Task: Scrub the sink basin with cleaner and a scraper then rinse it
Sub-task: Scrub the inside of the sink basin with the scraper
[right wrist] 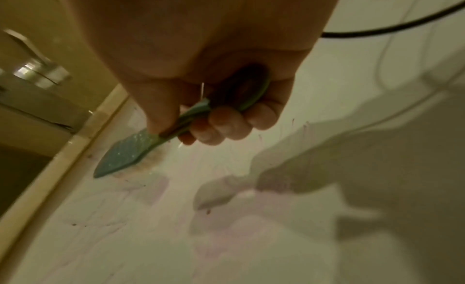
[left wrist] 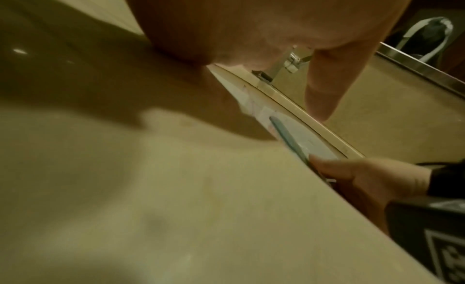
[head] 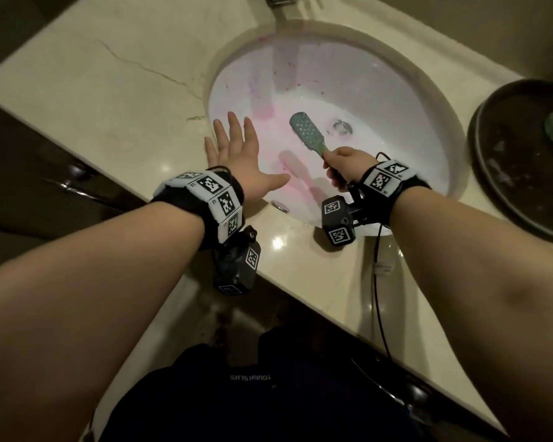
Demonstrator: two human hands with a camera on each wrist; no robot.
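Note:
A white oval sink basin point(head: 380, 90) is set into a beige marble counter point(head: 109, 100); pink cleaner streaks point(head: 262, 106) run down its left wall and front. My right hand point(head: 345, 165) grips the handle of a green scraper point(head: 307, 134) with a dotted paddle blade, which points up and left inside the basin near the drain point(head: 342, 127). The right wrist view shows the scraper point(right wrist: 125, 157) close to the pink-smeared wall, my fingers point(right wrist: 226, 125) curled round its handle. My left hand point(head: 237, 151) lies flat with spread fingers on the basin's left rim.
The faucet base point(head: 281, 0) stands at the top edge behind the basin. A dark round tray point(head: 524, 161) with a green object sits on the counter at the right. A black cable point(head: 377, 282) hangs from my right wrist over the counter's front edge.

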